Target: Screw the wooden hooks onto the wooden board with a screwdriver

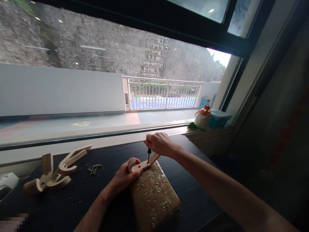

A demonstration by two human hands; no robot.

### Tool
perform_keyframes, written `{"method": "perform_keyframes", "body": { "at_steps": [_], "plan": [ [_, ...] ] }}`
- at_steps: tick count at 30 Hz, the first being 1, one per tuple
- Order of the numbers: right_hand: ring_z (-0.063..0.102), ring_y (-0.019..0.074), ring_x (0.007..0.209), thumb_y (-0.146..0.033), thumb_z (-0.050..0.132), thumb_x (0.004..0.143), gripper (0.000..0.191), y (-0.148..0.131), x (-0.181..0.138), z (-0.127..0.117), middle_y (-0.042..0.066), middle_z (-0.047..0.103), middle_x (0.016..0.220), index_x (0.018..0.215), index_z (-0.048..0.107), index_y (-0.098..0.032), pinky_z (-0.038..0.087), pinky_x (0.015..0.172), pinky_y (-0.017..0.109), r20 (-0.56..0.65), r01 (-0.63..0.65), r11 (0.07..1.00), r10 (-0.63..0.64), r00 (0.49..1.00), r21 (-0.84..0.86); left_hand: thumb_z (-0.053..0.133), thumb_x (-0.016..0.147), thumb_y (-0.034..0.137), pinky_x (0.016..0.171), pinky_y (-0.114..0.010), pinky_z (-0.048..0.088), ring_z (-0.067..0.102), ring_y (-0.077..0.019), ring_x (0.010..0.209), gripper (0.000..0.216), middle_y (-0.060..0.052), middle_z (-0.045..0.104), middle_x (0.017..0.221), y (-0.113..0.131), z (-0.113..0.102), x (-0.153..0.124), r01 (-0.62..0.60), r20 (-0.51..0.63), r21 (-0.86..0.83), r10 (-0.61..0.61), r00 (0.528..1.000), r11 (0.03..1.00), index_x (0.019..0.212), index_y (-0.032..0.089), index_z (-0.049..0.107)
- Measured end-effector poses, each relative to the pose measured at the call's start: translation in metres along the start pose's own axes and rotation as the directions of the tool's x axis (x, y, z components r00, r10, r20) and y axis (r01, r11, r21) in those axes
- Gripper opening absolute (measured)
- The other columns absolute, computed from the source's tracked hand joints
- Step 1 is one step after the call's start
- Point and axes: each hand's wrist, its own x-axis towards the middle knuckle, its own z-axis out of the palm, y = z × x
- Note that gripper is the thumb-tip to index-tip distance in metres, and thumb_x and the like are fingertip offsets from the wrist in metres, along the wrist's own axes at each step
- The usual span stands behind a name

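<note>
My left hand point(125, 177) is closed on a small curved wooden piece point(141, 165) and presses it onto the far end of a brown cardboard block point(154, 196) on the dark table. Above the piece, my right hand point(159, 144) is closed round the top of a screwdriver point(149, 155). Its tip stands upright on the wooden piece. Pale shavings and small holes cover the block's top.
Two assembled wooden hook shapes point(56, 170) lie at the table's left, with a small heap of screws point(94, 168) beside them. A white object point(7, 182) sits at the far left edge. A white jar with an orange lid point(202, 117) and a teal box point(219, 118) stand on the window sill.
</note>
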Motion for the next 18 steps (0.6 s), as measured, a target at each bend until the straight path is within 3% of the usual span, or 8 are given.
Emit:
{"method": "perform_keyframes", "body": {
  "at_steps": [13, 18],
  "plan": [
    [0.062, 0.0193, 0.073, -0.038, 0.027, 0.094, 0.042, -0.009, 0.006, 0.003, 0.010, 0.067, 0.082, 0.093, 0.062, -0.015, 0.035, 0.058, 0.026, 0.025, -0.109, 0.993, 0.110, 0.994, -0.037, 0.055, 0.071, 0.039, 0.062, -0.025, 0.043, 0.055, -0.0162, 0.069, 0.025, 0.002, 0.059, 0.073, -0.002, 0.000, 0.000, -0.025, -0.004, -0.005, 0.025, 1.000, 1.000, 0.087, 0.019, 0.057],
    [0.061, 0.0179, 0.069, -0.037, 0.032, 0.092, 0.038, -0.002, 0.002, -0.008, 0.010, 0.068, 0.081, 0.091, 0.064, -0.016, 0.033, 0.057, 0.025, 0.075, -0.061, 0.997, 0.065, 0.995, -0.055, 0.055, 0.071, 0.037, 0.062, -0.024, 0.042, 0.053, -0.0149, 0.067, 0.023, 0.003, 0.057, 0.072, -0.002, 0.000, -0.001, -0.054, -0.019, -0.029, 0.054, 0.998, 0.998, 0.086, 0.019, 0.056]
  ]
}}
